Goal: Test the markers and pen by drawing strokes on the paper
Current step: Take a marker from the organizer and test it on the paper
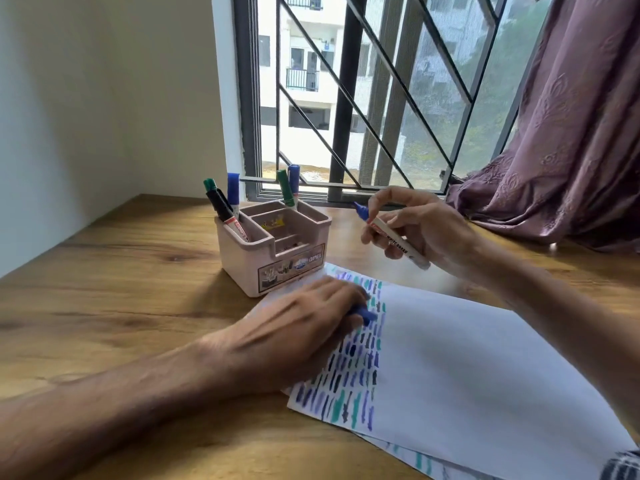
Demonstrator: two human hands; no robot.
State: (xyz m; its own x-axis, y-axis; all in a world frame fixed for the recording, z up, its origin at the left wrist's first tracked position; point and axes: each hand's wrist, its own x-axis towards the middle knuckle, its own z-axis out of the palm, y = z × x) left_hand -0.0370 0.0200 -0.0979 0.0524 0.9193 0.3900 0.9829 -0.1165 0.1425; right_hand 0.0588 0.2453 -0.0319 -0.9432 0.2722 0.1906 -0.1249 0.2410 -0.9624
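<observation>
Head view: right hand (419, 230) grasps uncapped blue marker (391, 237), tip raised. Paper (467, 368) lies below the grip. Left hand (304, 327) rests on it, fingers curled round blue cap (367, 313). Pink holder (277, 261), 5 markers, left of grip.

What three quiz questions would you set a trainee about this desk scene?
1. True or false: the marker in the right hand is capped.
2. The left hand, gripping a blue cap, rests on: A a keyboard, B the paper, C a plate?
3. Fill in: ___ markers stand in the pink holder.
Key: 1 false, its blue tip is bare; 2 B; 3 five.
</observation>
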